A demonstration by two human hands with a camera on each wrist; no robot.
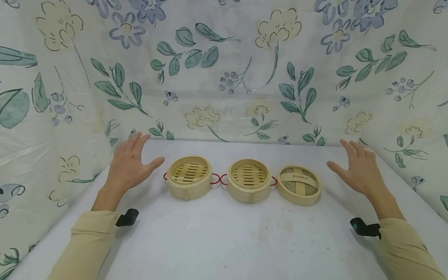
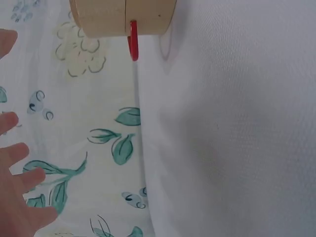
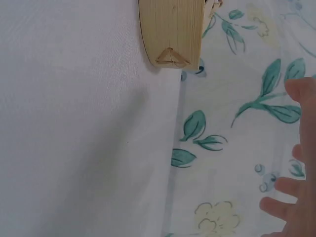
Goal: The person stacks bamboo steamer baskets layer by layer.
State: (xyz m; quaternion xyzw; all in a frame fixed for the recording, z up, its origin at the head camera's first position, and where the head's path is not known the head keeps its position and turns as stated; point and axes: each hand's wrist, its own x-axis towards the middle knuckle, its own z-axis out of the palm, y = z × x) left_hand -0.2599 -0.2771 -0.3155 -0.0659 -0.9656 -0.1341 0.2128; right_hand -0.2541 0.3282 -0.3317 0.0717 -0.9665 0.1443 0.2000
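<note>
Two round bamboo steamer baskets with slatted bottoms and red side handles stand side by side: the left basket [image 1: 189, 191] and the middle basket [image 1: 249, 194]. To their right lies a woven bamboo lid [image 1: 299, 199] with a pale band across its top. My left hand [image 1: 131, 163], fingers spread and holding nothing, hovers left of the left basket. In the left wrist view that basket [image 2: 123, 17] shows with a red handle. My right hand [image 1: 360, 167], also spread and holding nothing, is raised to the right of the lid; the right wrist view shows the lid's edge [image 3: 172, 34].
A white table surface [image 1: 196, 241] lies under everything, with faint brownish stains and small specks at front right. Behind it and along both sides hangs a floral cloth [image 1: 238, 105]. Black wrist devices sit at both sleeve cuffs.
</note>
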